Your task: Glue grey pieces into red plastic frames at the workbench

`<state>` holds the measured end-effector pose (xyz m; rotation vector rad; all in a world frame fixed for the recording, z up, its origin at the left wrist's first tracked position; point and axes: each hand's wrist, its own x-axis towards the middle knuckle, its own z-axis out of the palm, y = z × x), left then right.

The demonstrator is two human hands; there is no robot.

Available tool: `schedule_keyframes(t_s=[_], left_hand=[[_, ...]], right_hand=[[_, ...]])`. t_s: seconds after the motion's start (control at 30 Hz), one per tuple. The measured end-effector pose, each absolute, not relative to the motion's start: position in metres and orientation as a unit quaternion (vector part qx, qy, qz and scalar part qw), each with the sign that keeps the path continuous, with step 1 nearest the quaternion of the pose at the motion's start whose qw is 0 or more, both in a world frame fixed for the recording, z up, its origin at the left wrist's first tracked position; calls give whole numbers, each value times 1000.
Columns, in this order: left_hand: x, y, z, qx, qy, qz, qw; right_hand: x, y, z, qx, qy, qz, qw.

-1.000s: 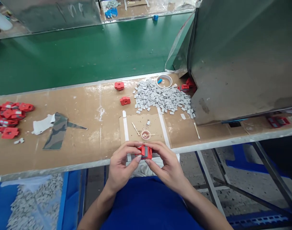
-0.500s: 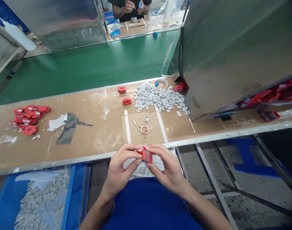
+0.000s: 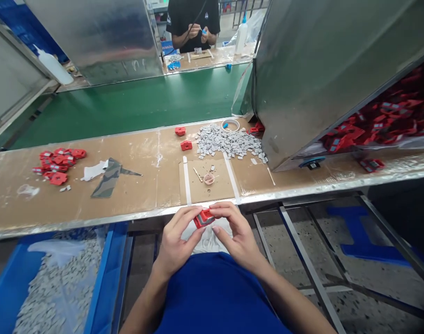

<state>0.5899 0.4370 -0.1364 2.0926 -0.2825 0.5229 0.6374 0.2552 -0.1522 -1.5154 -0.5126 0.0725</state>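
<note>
Your left hand (image 3: 179, 239) and right hand (image 3: 233, 234) both pinch the red part (image 3: 203, 218), fingertips closed on it, just below the near edge of the bench (image 3: 128, 185). On the bench ahead lie a small cup (image 3: 208, 178), a pile of grey pieces (image 3: 229, 141) and two red parts (image 3: 183, 138); more red parts (image 3: 59, 162) sit far left. A person (image 3: 194, 23) works across the green belt (image 3: 135, 104).

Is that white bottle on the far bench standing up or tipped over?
Standing up. The white bottle sits on its base on the far bench, its blue nozzle pointing straight up, beside a person in black.
</note>
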Motion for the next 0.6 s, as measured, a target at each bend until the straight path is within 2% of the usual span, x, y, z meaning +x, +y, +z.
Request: schedule_keyframes(t_s=[0.17,0.4,0.6], left_hand=[[592,441,-128,850,-149,185,469],[604,447,-127,846,-210,144,469],[640,447,-124,863,-286,70,410]], right_hand=[[645,249,-139,-708,-290,35,643],[641,251,-152,-700,-263,46,663],[642,226,-155,-713,-190,31,675]])
